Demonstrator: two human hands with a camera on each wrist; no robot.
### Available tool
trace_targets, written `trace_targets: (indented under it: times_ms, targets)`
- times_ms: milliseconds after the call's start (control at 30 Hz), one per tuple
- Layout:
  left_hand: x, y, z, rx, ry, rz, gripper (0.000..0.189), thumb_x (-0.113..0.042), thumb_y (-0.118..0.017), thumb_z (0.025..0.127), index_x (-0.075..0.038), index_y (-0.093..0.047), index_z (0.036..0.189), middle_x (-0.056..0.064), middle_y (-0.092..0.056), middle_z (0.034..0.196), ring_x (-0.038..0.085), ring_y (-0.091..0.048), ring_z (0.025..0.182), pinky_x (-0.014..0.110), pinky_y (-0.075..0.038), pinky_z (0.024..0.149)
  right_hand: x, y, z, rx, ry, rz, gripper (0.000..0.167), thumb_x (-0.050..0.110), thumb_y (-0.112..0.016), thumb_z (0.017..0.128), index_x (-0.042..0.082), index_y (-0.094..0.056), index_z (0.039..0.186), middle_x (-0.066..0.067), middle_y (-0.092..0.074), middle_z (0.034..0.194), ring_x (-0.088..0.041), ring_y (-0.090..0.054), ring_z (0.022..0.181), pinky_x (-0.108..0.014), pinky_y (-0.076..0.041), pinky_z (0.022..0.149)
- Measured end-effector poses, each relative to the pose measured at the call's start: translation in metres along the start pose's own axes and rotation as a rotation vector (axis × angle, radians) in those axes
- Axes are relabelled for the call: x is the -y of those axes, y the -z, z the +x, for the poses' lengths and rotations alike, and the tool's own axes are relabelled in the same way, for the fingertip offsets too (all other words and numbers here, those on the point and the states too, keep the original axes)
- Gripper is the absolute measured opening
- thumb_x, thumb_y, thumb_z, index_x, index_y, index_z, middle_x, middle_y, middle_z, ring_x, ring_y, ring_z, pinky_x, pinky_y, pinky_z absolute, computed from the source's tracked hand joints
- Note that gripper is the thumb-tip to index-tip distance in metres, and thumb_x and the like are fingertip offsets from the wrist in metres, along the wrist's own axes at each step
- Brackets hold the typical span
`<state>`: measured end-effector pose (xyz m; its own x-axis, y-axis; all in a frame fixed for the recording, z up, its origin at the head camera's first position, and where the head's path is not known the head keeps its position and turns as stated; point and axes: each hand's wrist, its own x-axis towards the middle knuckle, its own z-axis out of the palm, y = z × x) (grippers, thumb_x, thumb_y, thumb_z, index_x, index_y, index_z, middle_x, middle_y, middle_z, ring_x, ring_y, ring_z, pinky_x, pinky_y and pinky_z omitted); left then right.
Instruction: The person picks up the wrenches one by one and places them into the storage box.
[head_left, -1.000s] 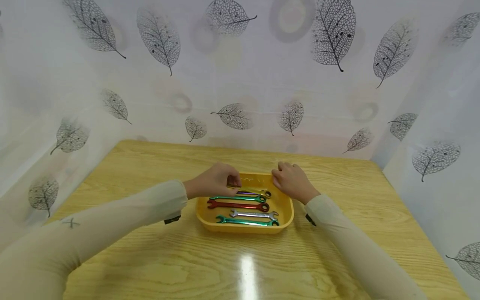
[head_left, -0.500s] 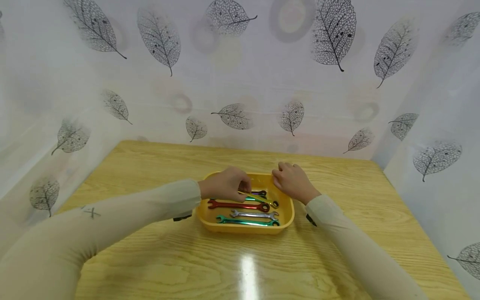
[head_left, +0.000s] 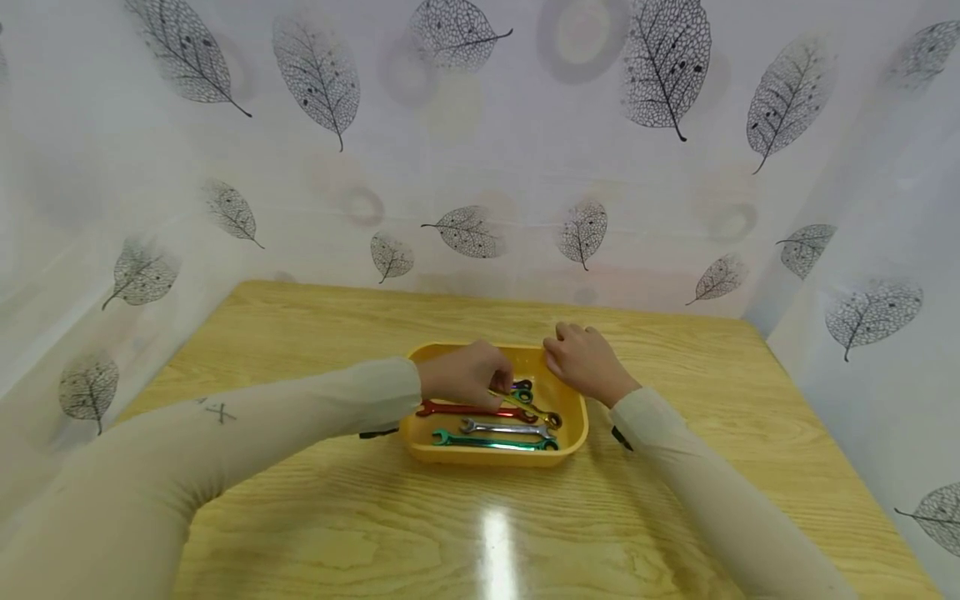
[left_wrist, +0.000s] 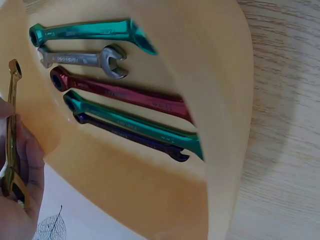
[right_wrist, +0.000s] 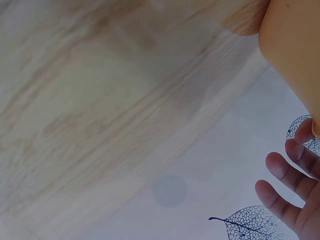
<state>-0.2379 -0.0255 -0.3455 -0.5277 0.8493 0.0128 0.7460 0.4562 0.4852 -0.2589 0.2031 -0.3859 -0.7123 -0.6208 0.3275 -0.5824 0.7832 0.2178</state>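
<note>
My left hand (head_left: 471, 375) pinches a gold ratcheting combination wrench (head_left: 536, 408) above the yellow tray (head_left: 420, 454); its ring end slants toward the right front. In the left wrist view, the gold wrench (left_wrist: 13, 125) lies between thumb and fingers. Below, inside the tray, are a green wrench (left_wrist: 90, 31), a silver open-end wrench (left_wrist: 75, 58), a red wrench (left_wrist: 120, 93), a second green wrench (left_wrist: 130, 119) and a dark purple wrench (left_wrist: 127, 136). At the tray's back right corner, my right hand (head_left: 588, 362) grips the rim; its other fingers hang outside.
The tray stands on a wood-grain table (head_left: 360, 525). A pale curtain (head_left: 480, 167) with leaf prints surrounds the table's back and sides. The tray's wall (right_wrist: 295, 55) rises beside the right hand.
My left hand has moved right and slightly toward the front with the gold wrench, whose ring end has swung toward the front. The right hand has stayed at the rim.
</note>
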Motion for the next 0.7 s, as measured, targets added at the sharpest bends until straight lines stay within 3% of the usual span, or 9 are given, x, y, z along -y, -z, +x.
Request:
trace_targets:
  times_ms: [267, 700]
  targets:
    - [0.000, -0.007, 0.008, 0.064, 0.007, 0.045, 0.006, -0.011, -0.071, 0.074, -0.010, -0.068, 0.079, -0.003, -0.063, 0.073, 0.004, -0.049, 0.063, 0.016, -0.044, 0.060, 0.000, 0.001, 0.000, 0.001, 0.006, 0.006, 0.013, 0.021, -0.057, 0.090, 0.011, -0.061, 0.083, -0.005, -0.043, 0.072, -0.017, -0.038, 0.058, -0.030, -0.030, 0.054]
    - [-0.005, -0.013, 0.018, 0.091, -0.003, 0.069, 0.004, -0.011, -0.070, 0.075, -0.008, -0.068, 0.078, -0.003, -0.061, 0.069, 0.004, -0.046, 0.059, 0.015, -0.040, 0.056, 0.000, 0.001, 0.000, -0.009, 0.015, -0.002, 0.013, 0.020, -0.057, 0.090, 0.011, -0.060, 0.082, -0.005, -0.043, 0.072, -0.018, -0.038, 0.058, -0.031, -0.031, 0.054]
